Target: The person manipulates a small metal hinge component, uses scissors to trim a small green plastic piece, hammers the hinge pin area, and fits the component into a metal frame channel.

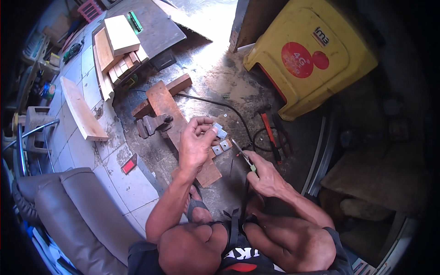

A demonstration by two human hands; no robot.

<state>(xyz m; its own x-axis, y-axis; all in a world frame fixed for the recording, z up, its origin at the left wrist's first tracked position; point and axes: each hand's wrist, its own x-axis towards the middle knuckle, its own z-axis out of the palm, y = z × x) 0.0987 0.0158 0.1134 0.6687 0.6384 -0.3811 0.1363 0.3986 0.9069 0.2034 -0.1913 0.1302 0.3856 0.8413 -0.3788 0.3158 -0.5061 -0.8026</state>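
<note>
My left hand (pixel 198 140) is closed, pinching a small pale grey-blue flat piece (pixel 220 131) between thumb and fingers. My right hand (pixel 265 173) wraps round a slim metal tool with a light green handle (pixel 251 169). Its tip points up and left; the exact kind is too small to make out. Between the hands, two small square metal plates (pixel 221 148) with dark central holes lie side by side on a wooden piece. Beneath my left hand runs a reddish-brown wooden board (pixel 166 103), with a metal vise (pixel 153 125) beside it.
An orange-handled hammer (pixel 269 133) and a black cable (pixel 229 107) lie on the floor to the right. Beyond stands a yellow plastic stool (pixel 339 64). Stacked timber (pixel 120 36) is at upper left, a loose plank (pixel 82 110) on the tiles, and a brown sofa (pixel 78 215) at lower left.
</note>
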